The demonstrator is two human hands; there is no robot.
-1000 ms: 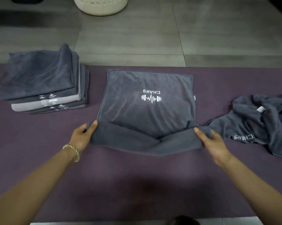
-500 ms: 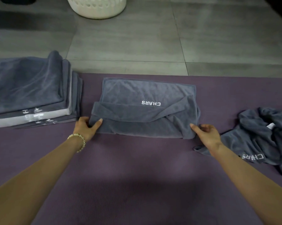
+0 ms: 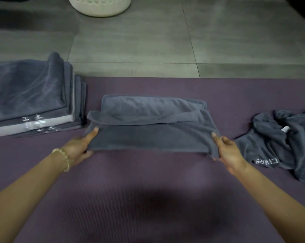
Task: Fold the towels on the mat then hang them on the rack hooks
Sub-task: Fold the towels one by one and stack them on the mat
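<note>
On the purple mat (image 3: 148, 190), my left hand (image 3: 78, 149) and right hand (image 3: 227, 151) grip the near corners of the half-folded grey towel (image 3: 151, 135). A folded stack (image 3: 25, 95) lies left of it, a crumpled towel (image 3: 279, 142) right.

Dim, soft blur, wide-angle edges.

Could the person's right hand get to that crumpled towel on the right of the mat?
Probably yes. The right hand lies just beside the crumpled towel, with nothing between them, but it grips the half-folded towel and would have to let go first.
</note>
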